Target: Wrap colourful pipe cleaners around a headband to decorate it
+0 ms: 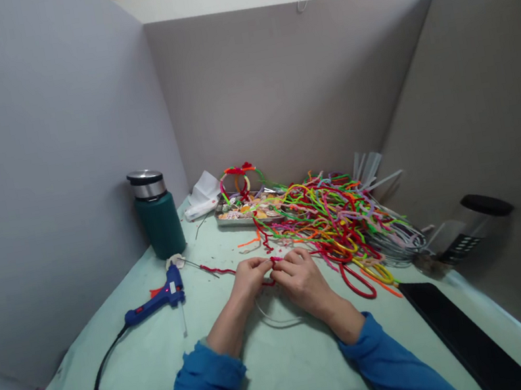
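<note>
My left hand (251, 278) and my right hand (301, 281) meet over the middle of the table, fingertips pinched together. Between them is a red and pink cord (276, 259), partly hidden by the fingers. A length of red cord (218, 270) trails out to the left of my left hand across the cloth. Under my hands, a thin pale wire loop (282, 323) curves toward me; whether it joins the cord I cannot tell.
A blue glue gun (158, 300) lies left, near a green bottle (160, 222). Behind my hands stands a metal tray (237, 221) of small pieces. Tangled colourful cords (333, 209) spread to the right. A black slab (464, 334) lies front right. Grey panels (292, 83) enclose the table.
</note>
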`<move>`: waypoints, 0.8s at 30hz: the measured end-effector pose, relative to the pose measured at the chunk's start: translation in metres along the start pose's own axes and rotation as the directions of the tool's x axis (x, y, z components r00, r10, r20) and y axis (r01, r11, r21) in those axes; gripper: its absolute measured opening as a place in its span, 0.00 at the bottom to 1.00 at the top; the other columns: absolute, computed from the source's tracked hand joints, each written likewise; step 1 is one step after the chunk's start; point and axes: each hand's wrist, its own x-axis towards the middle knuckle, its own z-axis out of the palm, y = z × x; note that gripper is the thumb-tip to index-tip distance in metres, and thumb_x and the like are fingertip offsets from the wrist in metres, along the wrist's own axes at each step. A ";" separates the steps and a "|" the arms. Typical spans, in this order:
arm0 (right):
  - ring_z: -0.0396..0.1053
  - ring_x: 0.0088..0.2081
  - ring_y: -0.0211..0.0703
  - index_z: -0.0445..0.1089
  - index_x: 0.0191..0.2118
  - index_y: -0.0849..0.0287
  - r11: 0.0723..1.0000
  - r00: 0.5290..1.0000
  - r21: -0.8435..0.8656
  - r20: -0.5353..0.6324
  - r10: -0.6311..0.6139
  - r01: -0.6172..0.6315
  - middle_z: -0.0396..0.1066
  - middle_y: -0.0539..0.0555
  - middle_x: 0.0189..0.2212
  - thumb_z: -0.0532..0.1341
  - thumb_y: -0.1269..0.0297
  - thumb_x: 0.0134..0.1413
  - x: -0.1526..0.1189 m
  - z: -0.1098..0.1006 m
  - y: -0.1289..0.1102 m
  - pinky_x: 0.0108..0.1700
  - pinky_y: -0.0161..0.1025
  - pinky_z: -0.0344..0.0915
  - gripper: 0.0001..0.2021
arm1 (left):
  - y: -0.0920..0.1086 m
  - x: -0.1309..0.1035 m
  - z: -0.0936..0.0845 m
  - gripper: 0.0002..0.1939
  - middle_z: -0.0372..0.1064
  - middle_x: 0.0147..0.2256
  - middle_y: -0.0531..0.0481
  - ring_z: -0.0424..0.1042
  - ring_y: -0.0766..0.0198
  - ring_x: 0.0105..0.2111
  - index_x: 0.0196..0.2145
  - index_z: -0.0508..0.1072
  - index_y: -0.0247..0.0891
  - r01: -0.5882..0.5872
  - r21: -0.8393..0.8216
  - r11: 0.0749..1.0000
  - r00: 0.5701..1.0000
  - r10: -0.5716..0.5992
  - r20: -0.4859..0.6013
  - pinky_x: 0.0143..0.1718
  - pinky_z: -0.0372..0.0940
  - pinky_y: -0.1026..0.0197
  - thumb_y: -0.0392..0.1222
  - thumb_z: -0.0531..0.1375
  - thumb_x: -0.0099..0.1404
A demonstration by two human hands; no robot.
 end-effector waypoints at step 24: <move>0.66 0.30 0.40 0.71 0.31 0.58 0.471 0.834 0.797 0.073 0.547 -0.378 0.70 0.51 0.27 0.58 0.70 0.51 -0.006 0.009 0.017 0.33 0.37 0.63 0.05 | -0.010 -0.003 0.001 0.11 0.58 0.21 0.54 0.53 0.71 0.21 0.27 0.71 0.31 -0.280 0.308 0.909 0.914 0.154 0.375 0.22 0.47 0.66 0.44 0.56 0.54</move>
